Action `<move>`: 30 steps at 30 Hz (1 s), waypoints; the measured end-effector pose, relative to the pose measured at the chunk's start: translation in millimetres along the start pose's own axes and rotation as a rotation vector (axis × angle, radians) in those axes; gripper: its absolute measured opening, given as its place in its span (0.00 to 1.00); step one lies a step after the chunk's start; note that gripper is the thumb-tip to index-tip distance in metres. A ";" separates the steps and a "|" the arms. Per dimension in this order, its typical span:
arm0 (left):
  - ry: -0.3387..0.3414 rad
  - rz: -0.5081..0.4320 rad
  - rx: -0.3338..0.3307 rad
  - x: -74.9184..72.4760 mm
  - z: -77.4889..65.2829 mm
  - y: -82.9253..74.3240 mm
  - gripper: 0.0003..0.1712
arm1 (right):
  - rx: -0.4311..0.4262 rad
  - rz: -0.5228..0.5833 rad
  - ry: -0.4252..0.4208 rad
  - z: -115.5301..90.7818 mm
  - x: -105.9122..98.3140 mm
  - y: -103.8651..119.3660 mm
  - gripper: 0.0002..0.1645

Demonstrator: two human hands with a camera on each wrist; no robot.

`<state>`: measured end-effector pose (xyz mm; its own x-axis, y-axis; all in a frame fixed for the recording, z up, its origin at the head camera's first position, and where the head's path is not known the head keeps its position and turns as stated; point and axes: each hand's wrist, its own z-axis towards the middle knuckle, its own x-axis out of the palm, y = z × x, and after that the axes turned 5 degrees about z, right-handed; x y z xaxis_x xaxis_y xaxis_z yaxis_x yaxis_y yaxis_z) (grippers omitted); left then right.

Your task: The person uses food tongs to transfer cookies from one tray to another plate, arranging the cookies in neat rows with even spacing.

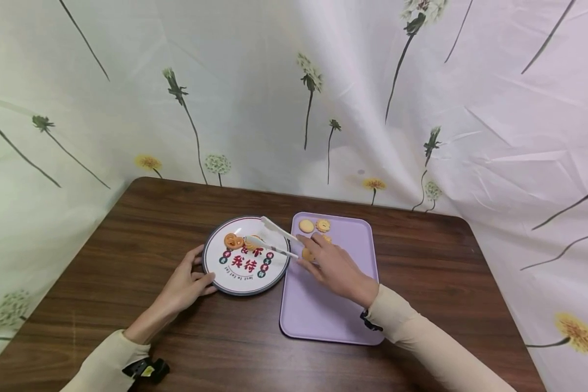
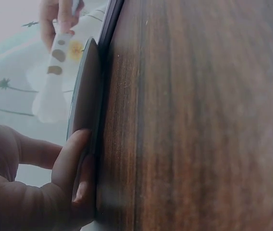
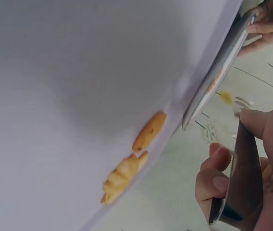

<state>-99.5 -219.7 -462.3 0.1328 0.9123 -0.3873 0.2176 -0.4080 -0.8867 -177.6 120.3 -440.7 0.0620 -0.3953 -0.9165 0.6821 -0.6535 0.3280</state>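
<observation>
My left hand (image 1: 188, 280) grips the near-left rim of a round white plate (image 1: 235, 275) with red characters and a dark edge. In the left wrist view its fingers (image 2: 71, 159) lie at the plate's edge, low over the wood. My right hand (image 1: 335, 269) holds white tongs (image 1: 281, 251) whose two arms are spread apart above the plate. One tip overlaps a pale cookie (image 1: 256, 240), which is partly hidden. Left of it lies a pretzel-shaped cookie (image 1: 233, 242). In the right wrist view, the tongs (image 3: 244, 178) sit between thumb and fingers.
A lilac tray (image 1: 318, 310) lies right beside the plate, under my right hand. Several cookies stand at its far end, among them a round one (image 1: 306, 226) and a flower-shaped one (image 1: 323, 225). The brown wooden table (image 1: 176, 201) meets a dandelion-print cloth (image 1: 255, 109) behind.
</observation>
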 end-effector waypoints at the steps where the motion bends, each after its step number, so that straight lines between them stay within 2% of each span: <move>1: 0.000 -0.002 0.000 0.3 0.0 -0.4 0.46 | 0.001 0.003 -0.012 -1.6 -3.0 -0.9 0.34; 8: 0.003 0.002 -0.003 0.8 -1.4 -2.1 0.46 | 0.043 0.055 -0.055 -12.3 -20.7 -14.7 0.34; 13: 0.004 0.009 -0.003 0.5 -2.5 -3.0 0.46 | 0.087 0.023 -0.063 -23.3 -28.2 -28.8 0.32; 20: -0.003 0.024 -0.009 0.9 -1.6 -3.0 0.46 | 0.170 0.014 -0.072 -39.9 -32.1 -43.0 0.31; 30: -0.009 0.034 -0.012 2.4 -2.3 -3.7 0.46 | 0.220 0.014 -0.081 -63.7 -35.5 -57.6 0.30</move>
<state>-97.8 -216.1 -459.4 0.1318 0.8981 -0.4196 0.2245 -0.4393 -0.8698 -172.7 213.1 -441.6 0.0054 -0.4499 -0.8931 0.5055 -0.7694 0.3906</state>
